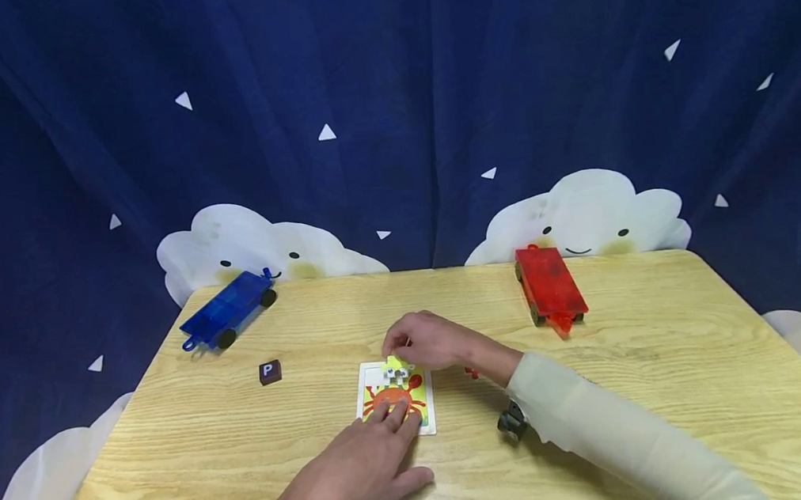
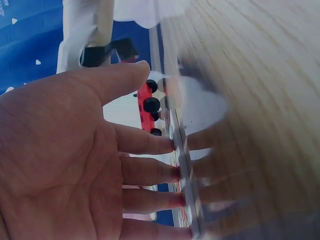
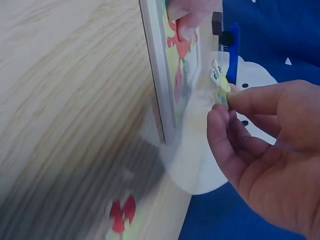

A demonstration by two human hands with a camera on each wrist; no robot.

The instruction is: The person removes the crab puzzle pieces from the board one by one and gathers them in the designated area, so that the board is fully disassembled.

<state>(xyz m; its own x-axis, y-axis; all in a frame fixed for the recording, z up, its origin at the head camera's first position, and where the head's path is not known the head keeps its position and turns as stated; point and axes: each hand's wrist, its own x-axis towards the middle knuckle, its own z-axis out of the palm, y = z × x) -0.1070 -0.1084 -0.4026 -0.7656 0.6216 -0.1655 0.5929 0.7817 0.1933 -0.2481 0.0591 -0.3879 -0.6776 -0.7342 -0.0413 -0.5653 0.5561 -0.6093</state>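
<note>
Taking the crab picture board (image 1: 430, 402) as the centre of the clock, it lies flat near the middle of the wooden surface (image 1: 670, 385) in the head view. The right hand (image 1: 428, 341) is at about 1 o'clock, and its grip is nearly closed, thumb and fingertips pinching a thin yellow piece (image 3: 220, 82) printed with eyes. That piece is over the board's 12 o'clock side; the right wrist view shows it raised, apart from the board's face.

The left hand (image 1: 362, 464) comes in from 7 o'clock with its grip wide: fingers straight, their tips on the board's 6 o'clock part, thumb stretched out towards 3 o'clock. It has hold of nothing.

A small red-marked piece (image 3: 120, 217) lies on the surface between 2 and 3 o'clock, partly hidden in the head view by the right wrist. Just past 3 o'clock, a dark object (image 1: 512, 421) shows beside the right sleeve (image 1: 601, 423); what it is cannot be told.

Farther out, a red wheeled car (image 1: 552, 288) stands at 2 o'clock, a blue one (image 1: 228, 307) at 10, and a dark block (image 1: 270, 372) lettered P between 9 and 10. Behind hangs a navy curtain (image 1: 370, 62) with white triangles and clouds.
</note>
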